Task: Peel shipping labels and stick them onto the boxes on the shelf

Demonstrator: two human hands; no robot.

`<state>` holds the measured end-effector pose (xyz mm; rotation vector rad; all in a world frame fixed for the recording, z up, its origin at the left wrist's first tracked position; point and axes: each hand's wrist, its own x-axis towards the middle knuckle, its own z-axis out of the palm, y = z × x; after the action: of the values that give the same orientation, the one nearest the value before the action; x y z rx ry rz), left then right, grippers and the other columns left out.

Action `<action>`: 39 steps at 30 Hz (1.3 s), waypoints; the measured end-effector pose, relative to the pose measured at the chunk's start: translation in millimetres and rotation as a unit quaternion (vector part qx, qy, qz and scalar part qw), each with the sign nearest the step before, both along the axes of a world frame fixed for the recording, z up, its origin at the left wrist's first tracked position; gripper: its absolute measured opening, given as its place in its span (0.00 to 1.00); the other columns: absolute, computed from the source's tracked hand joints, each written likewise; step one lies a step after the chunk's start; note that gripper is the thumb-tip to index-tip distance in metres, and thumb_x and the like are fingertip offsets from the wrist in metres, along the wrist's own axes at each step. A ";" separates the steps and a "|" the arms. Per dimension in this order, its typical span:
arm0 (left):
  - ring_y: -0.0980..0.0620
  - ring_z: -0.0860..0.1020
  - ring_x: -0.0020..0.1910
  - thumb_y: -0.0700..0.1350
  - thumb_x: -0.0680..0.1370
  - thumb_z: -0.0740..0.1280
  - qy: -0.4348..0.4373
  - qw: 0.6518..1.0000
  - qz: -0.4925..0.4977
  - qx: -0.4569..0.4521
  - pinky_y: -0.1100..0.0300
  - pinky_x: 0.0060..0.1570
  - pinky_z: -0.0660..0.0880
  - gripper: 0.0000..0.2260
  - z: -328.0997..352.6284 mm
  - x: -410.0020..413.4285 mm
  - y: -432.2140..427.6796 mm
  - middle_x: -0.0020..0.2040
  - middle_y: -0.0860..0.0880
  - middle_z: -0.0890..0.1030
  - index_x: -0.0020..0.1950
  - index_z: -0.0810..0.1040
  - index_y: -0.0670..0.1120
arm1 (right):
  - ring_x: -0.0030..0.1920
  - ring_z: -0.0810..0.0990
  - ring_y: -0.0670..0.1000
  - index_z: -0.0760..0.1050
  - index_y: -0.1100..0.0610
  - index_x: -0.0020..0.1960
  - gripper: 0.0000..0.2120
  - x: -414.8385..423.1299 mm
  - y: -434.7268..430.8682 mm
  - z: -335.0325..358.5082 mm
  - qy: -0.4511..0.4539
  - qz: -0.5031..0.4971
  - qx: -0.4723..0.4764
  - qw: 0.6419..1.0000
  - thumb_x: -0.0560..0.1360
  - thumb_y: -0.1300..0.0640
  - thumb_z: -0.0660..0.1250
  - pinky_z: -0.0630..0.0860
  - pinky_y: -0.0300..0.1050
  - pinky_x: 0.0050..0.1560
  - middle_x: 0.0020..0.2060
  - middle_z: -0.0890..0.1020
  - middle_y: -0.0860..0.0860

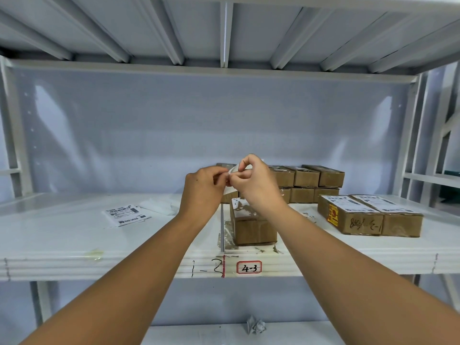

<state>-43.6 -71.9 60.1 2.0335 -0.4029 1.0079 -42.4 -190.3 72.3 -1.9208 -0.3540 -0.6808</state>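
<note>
So we've got both hands up over the white shelf [62, 245], working one shipping label [232, 170] between them. The left hand [202, 186] pinches its left edge with thumb and fingertips, the other fingers curled in. The right hand [254, 181] pinches the same spot from the other side, index finger arched over the top. The label curls upward between the two. We can't tell if it's split from its backing, the fingers are in the way.

Right under the hands sits a cardboard box [251, 227], with a bit of white label showing at the far end of its top. Behind it, against the back panel, is a two-high stack of small boxes [306, 183]. Off to the right, two labelled boxes [368, 215] sit touching side by side, one with a yellow-and-red sticker [333, 214]. To the left lie loose printed labels [127, 214], with a blank white sheet [159, 205] just behind. There's a "4-3" tag [249, 267] on the shelf's front edge, and crumpled paper [256, 326] on the shelf below.
</note>
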 end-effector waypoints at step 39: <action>0.53 0.79 0.35 0.32 0.74 0.61 0.097 0.758 -0.060 -0.643 0.65 0.31 0.75 0.08 -15.0 36.1 122.3 0.39 0.48 0.80 0.42 0.78 0.41 | 0.36 0.73 0.52 0.75 0.58 0.47 0.09 40.1 -14.1 14.2 0.065 -0.208 0.159 0.963 0.77 0.64 0.55 0.63 0.41 0.28 0.45 0.78 0.56</action>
<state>-7.5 50.5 45.1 0.7938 0.2652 0.6336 -2.3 -204.4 86.5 -1.7280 0.2422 -0.8218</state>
